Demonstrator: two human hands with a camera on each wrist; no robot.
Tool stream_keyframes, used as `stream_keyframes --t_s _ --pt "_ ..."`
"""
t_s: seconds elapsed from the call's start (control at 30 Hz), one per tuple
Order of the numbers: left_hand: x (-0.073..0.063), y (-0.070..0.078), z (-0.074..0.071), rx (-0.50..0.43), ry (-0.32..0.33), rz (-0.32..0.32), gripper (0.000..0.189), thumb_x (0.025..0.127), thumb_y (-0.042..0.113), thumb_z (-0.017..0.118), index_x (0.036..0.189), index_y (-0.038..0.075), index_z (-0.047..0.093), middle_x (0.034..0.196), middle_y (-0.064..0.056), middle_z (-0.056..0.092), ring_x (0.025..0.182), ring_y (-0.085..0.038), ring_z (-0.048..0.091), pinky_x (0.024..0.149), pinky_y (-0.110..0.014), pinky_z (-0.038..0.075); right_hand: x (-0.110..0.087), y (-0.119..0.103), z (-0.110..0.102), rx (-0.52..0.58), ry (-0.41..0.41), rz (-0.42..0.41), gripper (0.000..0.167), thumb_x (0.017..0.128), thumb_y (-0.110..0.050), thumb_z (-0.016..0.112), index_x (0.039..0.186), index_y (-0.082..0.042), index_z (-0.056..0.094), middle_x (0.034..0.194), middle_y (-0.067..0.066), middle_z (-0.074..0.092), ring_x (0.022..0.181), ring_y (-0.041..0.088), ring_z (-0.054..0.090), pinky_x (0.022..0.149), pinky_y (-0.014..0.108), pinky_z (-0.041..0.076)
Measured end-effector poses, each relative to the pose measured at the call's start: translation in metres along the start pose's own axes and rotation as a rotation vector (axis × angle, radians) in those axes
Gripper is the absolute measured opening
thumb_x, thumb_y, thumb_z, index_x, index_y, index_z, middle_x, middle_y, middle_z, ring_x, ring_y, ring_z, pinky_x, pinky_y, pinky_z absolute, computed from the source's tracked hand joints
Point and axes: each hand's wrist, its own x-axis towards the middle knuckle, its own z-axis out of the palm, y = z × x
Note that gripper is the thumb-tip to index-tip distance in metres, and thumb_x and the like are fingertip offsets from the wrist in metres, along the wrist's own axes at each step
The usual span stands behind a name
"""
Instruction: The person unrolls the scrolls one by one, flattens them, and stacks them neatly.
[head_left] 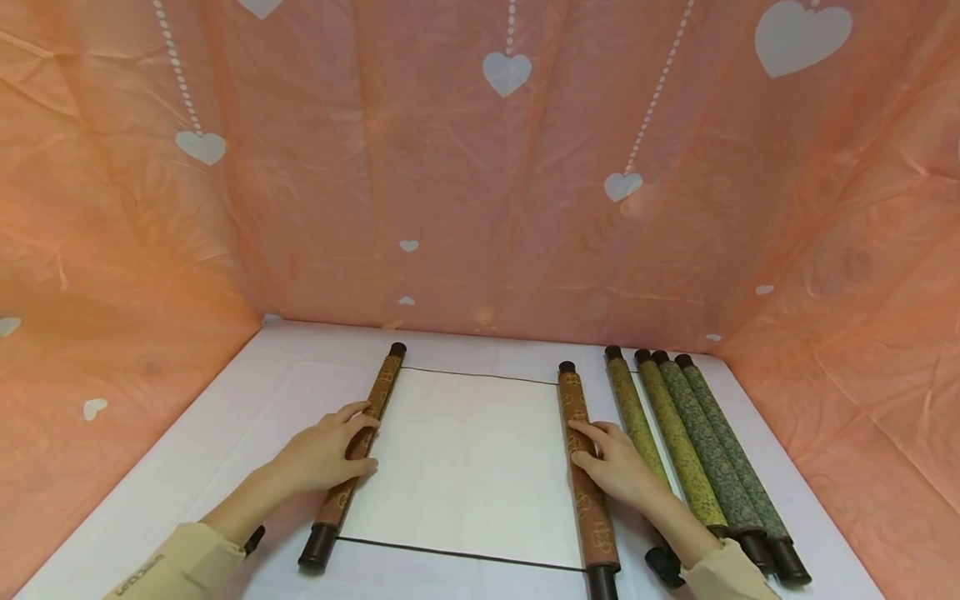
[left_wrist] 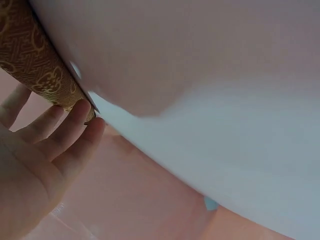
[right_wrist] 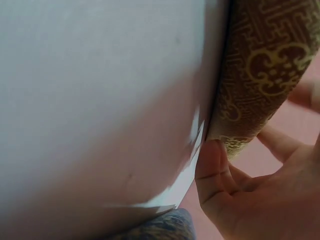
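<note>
1. Head view: The left hand [head_left: 322, 454], digits partly curled, grips the left roller [head_left: 362, 442] of a brown patterned scroll [head_left: 465, 467]. The right hand [head_left: 618, 471], similarly bent, grips the right roller [head_left: 595, 508]. The scroll lies unrolled on a white tabletop [head_left: 292, 383]; its visible sheet [head_left: 472, 446] is blank white. Four olive and green rollers [head_left: 678, 437] lie to its right.
2. Left wrist view: Fingers moderately bent, tips against gold-figured brown brocade.
3. Right wrist view: Digits bent about the roller; gold motifs and fretwork noted.

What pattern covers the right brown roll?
Gold curls and lines cover the roll, clearest in right wrist view.
</note>
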Motion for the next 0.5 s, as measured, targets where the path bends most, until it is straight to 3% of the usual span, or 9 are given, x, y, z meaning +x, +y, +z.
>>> stream_keyframes --t_s 0.13,0.2,0.37,0.5 --pt "-0.001 -0.002 -0.002 0.001 -0.004 -0.029 0.071 0.077 0.040 0.090 0.135 0.011 0.063 0.154 -0.022 0.047 0.127 -0.049 0.055 0.077 -0.061 0.055 -0.001 0.001 -0.002 -0.028 0.018 -0.014 0.072 0.090 -0.032 0.081 0.152 -0.009 0.053 0.145 0.032 0.045 0.128 0.050 0.050 0.093 0.063 0.048" --pt "-0.001 -0.004 -0.003 -0.001 -0.009 -0.036 0.074 0.074 0.040 0.092 0.136 0.010 0.062 0.154 -0.022 0.047 0.128 -0.049 0.055 0.078 -0.062 0.055 -0.001 0.001 -0.002 -0.038 0.018 -0.013 0.080 0.085 -0.032 0.087 0.152 -0.007 0.052 0.143 0.034 0.045 0.117 0.046 0.056 0.089 0.060 0.050" --pt "-0.004 -0.007 -0.005 -0.014 -0.004 -0.026 0.073 0.076 0.033 0.090 0.137 0.007 0.061 0.151 -0.025 0.048 0.129 -0.050 0.053 0.079 -0.061 0.055 -0.001 0.000 -0.004 -0.035 0.035 -0.010 0.084 0.081 -0.025 0.089 0.153 -0.004 0.050 0.140 0.033 0.042 0.103 0.036 0.058 0.082 0.051 0.050" --pt "-0.006 -0.011 -0.006 -0.030 -0.001 -0.003 0.070 0.077 0.026 0.087 0.138 0.004 0.060 0.150 -0.027 0.047 0.131 -0.052 0.050 0.079 -0.061 0.056 -0.003 0.001 -0.006 -0.040 0.060 -0.022 0.080 0.083 -0.021 0.086 0.151 -0.001 0.051 0.143 0.031 0.039 0.114 0.042 0.058 0.089 0.055 0.051"
